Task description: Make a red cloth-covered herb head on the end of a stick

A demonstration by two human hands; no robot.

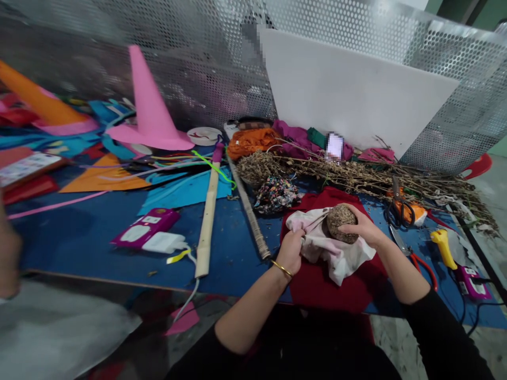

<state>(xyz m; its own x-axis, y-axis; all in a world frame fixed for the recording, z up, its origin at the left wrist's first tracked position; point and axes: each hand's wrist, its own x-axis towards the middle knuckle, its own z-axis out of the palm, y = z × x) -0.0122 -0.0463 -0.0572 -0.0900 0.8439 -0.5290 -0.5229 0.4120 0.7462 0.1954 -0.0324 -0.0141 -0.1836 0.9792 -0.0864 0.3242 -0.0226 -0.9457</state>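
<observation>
My right hand [362, 227] is wrapped round the side of a speckled brown ball [339, 224], about fist-sized; what it is made of I cannot make out. Beneath the ball lies a crumpled white cloth [336, 264] with pinkish stains. My left hand [291, 250], a gold bangle at its wrist, is closed on the near left edge of that cloth. A thin dark line, perhaps a stem, runs across the cloth towards the ball. Under it all is a dark red cloth [317, 290], spread at the table's front edge.
Dried stalks [356, 177] lie along the back, before a white board [356, 100]. To the right are scissors [398, 211], red-handled pliers [414, 256] and a yellow glue gun [443, 248]. A wooden stick [208, 221] and pink cone hat [152, 111] are left. Another person's arm [10, 253] shows far left.
</observation>
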